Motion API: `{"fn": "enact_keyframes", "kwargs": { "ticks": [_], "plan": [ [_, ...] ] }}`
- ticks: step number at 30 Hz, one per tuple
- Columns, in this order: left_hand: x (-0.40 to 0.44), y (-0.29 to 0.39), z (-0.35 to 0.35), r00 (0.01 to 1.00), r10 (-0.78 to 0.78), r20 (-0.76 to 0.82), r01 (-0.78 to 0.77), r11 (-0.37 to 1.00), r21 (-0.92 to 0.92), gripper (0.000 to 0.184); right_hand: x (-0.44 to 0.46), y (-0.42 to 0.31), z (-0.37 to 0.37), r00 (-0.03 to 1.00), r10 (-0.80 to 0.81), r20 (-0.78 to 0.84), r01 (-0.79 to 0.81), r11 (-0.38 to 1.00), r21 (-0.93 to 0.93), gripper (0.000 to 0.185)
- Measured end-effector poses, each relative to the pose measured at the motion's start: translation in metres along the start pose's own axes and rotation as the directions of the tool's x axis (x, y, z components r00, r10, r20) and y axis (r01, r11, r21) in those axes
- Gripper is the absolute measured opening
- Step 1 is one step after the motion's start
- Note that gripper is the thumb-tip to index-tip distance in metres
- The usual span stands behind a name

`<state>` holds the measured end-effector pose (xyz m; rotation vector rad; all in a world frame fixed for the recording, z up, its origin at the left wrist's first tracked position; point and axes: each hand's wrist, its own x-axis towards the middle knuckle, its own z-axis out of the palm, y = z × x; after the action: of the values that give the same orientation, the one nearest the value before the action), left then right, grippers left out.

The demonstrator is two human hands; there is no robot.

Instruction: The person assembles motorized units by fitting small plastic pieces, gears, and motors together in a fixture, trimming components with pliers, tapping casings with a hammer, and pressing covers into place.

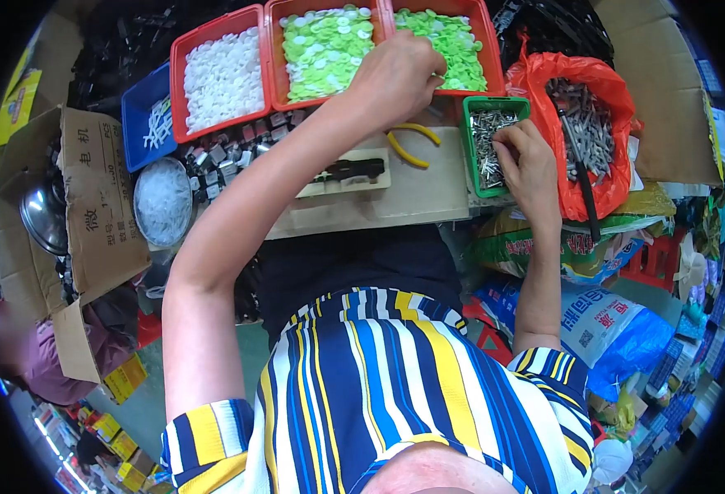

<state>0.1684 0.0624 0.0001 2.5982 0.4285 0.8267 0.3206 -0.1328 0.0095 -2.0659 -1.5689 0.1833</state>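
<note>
My left hand [399, 72] reaches across to the right-hand red bin [494, 66], its fingers curled closed over small green plastic pieces [453, 41]. Whatever it pinches is hidden. At a green basket [468, 165] of small metal pins [487, 132], my right hand [531, 169] has thumb and fingers pinched together at the right rim; I cannot make out what is in them. Between my arms a pale block [362, 188] holds a dark part [354, 170]. Yellow-handled pliers [412, 146] lie beyond it on the board [420, 198].
More bins hold white pieces [224, 78] and green-white discs [325, 49]. Small metal-cased parts [223, 160], a clear-filled bowl [162, 202] and a blue bin [136, 107] are left. A red bag [572, 193] of metal parts and a cardboard box [103, 206] flank the table.
</note>
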Motion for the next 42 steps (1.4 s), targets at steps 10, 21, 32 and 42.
{"fn": "enact_keyframes", "kwargs": {
  "ticks": [10,21,32,42],
  "plan": [
    [0.040,-0.009,0.051,0.976,-0.140,0.165,0.114,0.981,0.154,0.014,-0.006,0.007,-0.008,0.995,0.087,-0.050,-0.077,0.982,0.174,0.010],
    [0.006,0.020,-0.013,0.907,-0.370,0.201,0.406,0.639,-0.654,0.015,0.004,-0.032,-0.002,0.969,0.126,-0.213,0.009,0.842,0.539,0.009],
    [-0.115,0.036,-0.055,0.757,-0.462,0.463,0.144,-0.573,-0.807,0.016,0.027,-0.130,0.053,0.935,-0.180,-0.305,0.339,0.708,0.620,0.015],
    [-0.130,0.029,-0.061,0.755,-0.499,0.425,0.121,-0.530,-0.839,0.019,0.029,-0.148,0.055,0.896,-0.311,-0.317,0.430,0.785,0.446,0.016]
  ]
}}
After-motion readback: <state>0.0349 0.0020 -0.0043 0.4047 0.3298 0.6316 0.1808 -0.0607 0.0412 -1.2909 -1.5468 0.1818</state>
